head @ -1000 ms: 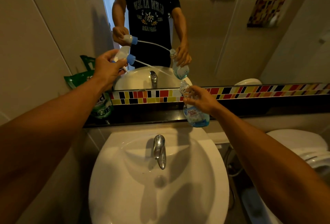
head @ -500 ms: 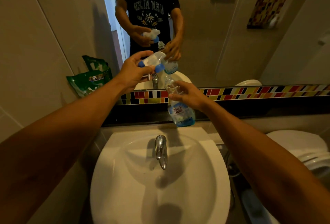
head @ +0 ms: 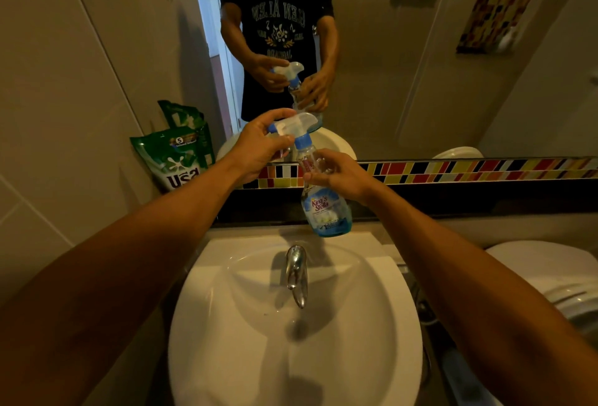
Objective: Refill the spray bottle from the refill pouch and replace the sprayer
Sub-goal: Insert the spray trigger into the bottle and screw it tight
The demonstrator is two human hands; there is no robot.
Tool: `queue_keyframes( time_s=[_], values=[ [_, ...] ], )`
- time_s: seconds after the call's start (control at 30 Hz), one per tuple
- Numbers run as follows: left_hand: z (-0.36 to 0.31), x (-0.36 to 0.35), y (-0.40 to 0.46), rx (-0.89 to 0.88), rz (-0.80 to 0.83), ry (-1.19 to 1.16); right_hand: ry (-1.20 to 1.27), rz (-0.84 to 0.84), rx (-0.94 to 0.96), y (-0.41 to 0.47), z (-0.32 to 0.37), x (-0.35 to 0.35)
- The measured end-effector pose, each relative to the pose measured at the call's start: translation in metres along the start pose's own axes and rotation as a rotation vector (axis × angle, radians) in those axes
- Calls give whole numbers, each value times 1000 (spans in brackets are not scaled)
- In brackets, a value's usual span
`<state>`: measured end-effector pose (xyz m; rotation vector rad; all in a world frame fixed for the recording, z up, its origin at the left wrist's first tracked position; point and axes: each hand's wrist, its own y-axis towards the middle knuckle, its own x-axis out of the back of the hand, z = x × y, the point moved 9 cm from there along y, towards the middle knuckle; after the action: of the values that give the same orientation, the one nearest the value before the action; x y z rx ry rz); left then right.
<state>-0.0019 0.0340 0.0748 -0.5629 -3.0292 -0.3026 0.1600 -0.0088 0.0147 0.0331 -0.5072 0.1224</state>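
Note:
My right hand (head: 339, 175) grips the neck of a clear spray bottle (head: 325, 208) with a blue label, held upright above the back of the sink. A white sprayer (head: 296, 125) with a blue collar sits on top of the bottle's neck. My left hand (head: 259, 146) holds that sprayer by its head and trigger. A green refill pouch (head: 176, 153) leans against the left wall on the ledge, apart from both hands.
A white sink (head: 372, 341) with a chrome tap (head: 296, 273) lies below the hands. A dark ledge with a coloured tile strip (head: 469, 169) runs under the mirror. A white toilet (head: 550, 276) stands at right. The mirror reflects a person holding the bottle.
My left hand brought the sprayer from the upper left to the bottle, feeding its tube in; the sprayer now sits on the neck. The bottle shifted slightly left and lower.

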Motion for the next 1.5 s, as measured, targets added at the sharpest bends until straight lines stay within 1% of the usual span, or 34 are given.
queue_keyframes(
  time_s=[0.2, 0.4, 0.7, 0.97, 1.2, 1.5],
  values=[
    [2, 0, -2, -7, -52, -57, 4, 43, 2, 0, 3, -5],
    [-2, 2, -3, -101, -126, 35, 8, 56, 11, 1, 9, -9],
    [0, -4, -6, -79, -77, 20, -5, 49, -7, -2, 6, -7],
    [-5, -6, -6, -122, -126, 53, -23, 47, -9, -5, 9, -6],
    [-1, -10, -5, -90, -82, 49, -36, 41, -18, -11, 8, 1],
    [-5, -12, -7, -130, -128, 55, -28, 31, 0, -12, 13, 0]
  ],
)
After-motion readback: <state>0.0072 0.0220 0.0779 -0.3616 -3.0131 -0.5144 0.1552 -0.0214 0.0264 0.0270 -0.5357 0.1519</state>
